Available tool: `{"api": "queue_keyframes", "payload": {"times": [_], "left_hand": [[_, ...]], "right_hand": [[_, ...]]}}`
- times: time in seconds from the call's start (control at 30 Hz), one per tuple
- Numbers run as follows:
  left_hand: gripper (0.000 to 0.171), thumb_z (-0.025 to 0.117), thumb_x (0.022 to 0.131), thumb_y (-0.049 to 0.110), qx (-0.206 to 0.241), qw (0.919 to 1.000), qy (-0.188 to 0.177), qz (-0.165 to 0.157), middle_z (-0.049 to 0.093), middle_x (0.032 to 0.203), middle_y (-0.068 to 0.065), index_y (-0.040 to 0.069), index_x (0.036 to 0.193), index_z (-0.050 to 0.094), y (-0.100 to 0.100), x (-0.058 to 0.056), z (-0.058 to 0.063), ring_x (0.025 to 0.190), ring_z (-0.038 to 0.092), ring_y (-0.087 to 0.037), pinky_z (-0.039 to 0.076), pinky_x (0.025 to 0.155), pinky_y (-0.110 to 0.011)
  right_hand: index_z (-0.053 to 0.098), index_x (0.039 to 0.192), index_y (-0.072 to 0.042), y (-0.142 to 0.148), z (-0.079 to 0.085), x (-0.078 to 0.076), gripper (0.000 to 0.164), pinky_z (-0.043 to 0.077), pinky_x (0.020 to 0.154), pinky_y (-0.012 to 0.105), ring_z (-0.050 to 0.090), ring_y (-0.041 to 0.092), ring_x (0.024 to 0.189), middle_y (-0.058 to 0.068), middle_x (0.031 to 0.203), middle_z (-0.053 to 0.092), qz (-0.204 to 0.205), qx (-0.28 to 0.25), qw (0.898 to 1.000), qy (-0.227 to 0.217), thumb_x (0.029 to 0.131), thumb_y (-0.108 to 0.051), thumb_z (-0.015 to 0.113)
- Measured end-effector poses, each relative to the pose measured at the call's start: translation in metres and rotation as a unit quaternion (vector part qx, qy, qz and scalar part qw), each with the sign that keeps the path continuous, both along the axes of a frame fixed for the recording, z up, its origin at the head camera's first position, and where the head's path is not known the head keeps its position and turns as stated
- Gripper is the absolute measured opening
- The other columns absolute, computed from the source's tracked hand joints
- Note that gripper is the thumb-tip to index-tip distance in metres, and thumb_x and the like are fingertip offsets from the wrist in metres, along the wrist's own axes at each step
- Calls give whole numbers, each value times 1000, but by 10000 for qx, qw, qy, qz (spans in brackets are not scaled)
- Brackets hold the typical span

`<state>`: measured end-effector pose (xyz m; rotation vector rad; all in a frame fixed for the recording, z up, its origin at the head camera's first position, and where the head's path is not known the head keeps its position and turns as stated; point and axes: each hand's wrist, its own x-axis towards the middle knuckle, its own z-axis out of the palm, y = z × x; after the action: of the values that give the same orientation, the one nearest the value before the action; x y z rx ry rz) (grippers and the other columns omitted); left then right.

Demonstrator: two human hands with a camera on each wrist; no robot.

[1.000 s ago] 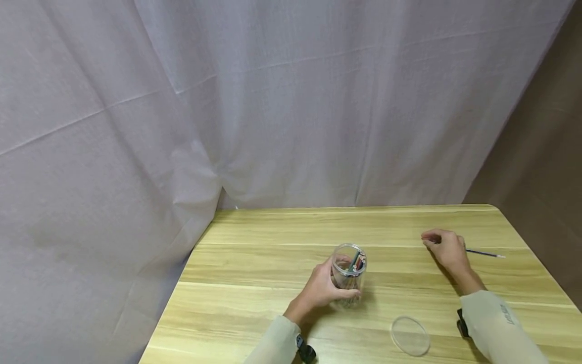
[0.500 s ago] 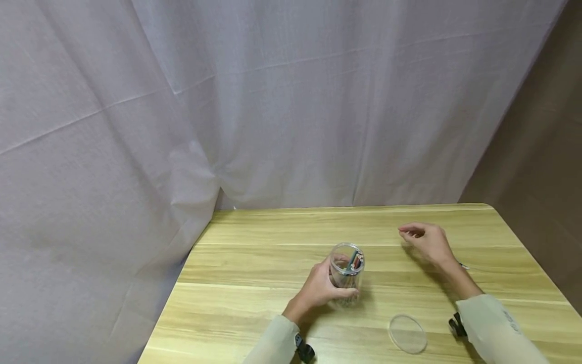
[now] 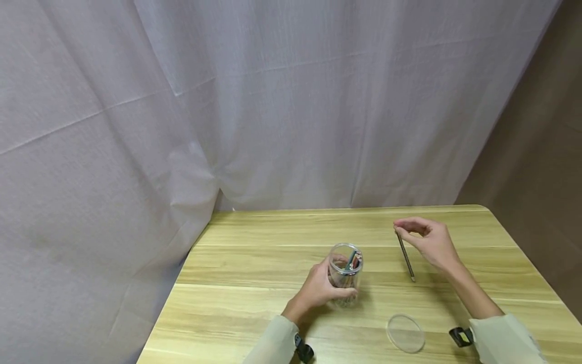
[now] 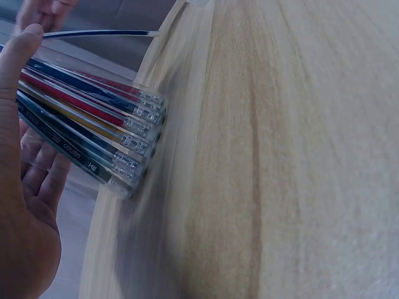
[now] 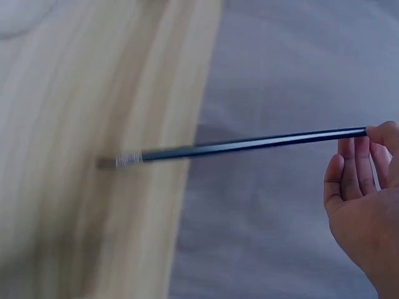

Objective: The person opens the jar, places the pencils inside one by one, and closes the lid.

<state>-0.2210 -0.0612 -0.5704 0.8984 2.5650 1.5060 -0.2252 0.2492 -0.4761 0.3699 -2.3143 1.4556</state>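
In the head view my left hand [image 3: 320, 284] grips a clear cylindrical jar [image 3: 338, 275] from its left side, thumb across the front. Several pencils [image 4: 106, 118] in green, yellow, red and blue stand inside, their metal-ringed eraser ends at the jar's base in the left wrist view. To the right, my right hand [image 3: 429, 241] pinches one dark pencil [image 5: 249, 144] by its end between thumb and fingertips. That pencil hangs down at a slant, its eraser end lowest, over the table beyond the jar's right side.
A round clear lid [image 3: 405, 333] lies flat on the wooden table [image 3: 254, 303], right of the jar and near the front. Grey curtain [image 3: 291, 126] hangs behind the table's back edge, and a brown one [image 3: 536, 151] borders the right.
My right hand has moved left and lifted the pencil off the table, swinging it from lying flat to hanging eraser-down. My left hand and the jar have stayed in place.
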Motion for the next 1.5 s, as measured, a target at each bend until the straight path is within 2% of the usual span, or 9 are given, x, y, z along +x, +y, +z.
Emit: {"api": "queue_keyframes", "payload": {"times": [0.2,0.37,0.53,0.73,0.87,0.97,1.07,1.17,1.5], "left_hand": [[75,96,79,38,-6,10000,11,5,69,126,8,18,140,57,1,-3,0,113,64,-5,54,98,-28],[75,96,80,37,-22,10000,44,-4,68,127,8,18,140,57,1,-5,0,114,64,-5,53,98,-28],[76,96,79,36,-6,10000,72,-7,68,129,7,15,141,57,2,-7,-1,115,64,-5,53,100,-29],[77,96,79,37,-16,10000,21,11,68,129,7,16,142,56,3,-7,-1,115,64,-6,53,100,-30],[75,96,80,39,-38,10000,-9,26,69,127,7,20,141,56,3,-7,-1,114,64,-5,53,99,-29],[73,96,80,39,-56,10000,-1,30,69,126,7,24,139,56,3,-8,-1,113,65,-5,54,98,-29],[73,96,80,39,-73,10000,15,33,69,127,8,26,139,56,2,-9,0,114,64,-5,53,98,-29],[73,96,79,39,-61,10000,25,31,69,127,9,25,140,56,1,-10,0,114,64,-5,53,99,-30],[75,97,79,37,63,10000,13,16,68,133,10,24,140,56,2,-9,-1,117,64,-6,52,102,-31]], "right_hand": [[73,112,12,-12,33,17,19,56,83,14,75,9,91,8,100,80,421,-925,9938,441,94,8,75],[70,110,17,-21,60,32,17,59,77,18,75,10,92,5,101,78,927,-1625,9797,718,93,18,70],[66,111,22,-30,84,44,19,60,80,21,75,14,93,10,103,77,1301,-2188,9617,1022,92,23,65],[60,109,30,-41,105,53,21,61,84,27,76,22,93,19,103,75,1726,-3034,9265,1406,89,34,56],[57,108,34,-46,117,56,20,62,84,32,76,29,92,26,103,72,2013,-3577,8968,1650,89,36,53],[55,108,36,-50,126,58,20,63,83,35,75,34,90,31,101,71,2106,-4001,8733,1813,88,37,52],[54,108,37,-55,132,59,20,63,83,37,75,37,88,33,99,70,2044,-4300,8590,1880,88,37,52],[55,109,36,-61,132,58,20,62,86,37,76,36,90,32,101,70,1930,-4303,8615,1882,89,36,52],[61,106,30,-81,96,48,18,60,89,28,76,24,98,21,106,73,1414,-3327,9152,1782,89,32,60]]}}
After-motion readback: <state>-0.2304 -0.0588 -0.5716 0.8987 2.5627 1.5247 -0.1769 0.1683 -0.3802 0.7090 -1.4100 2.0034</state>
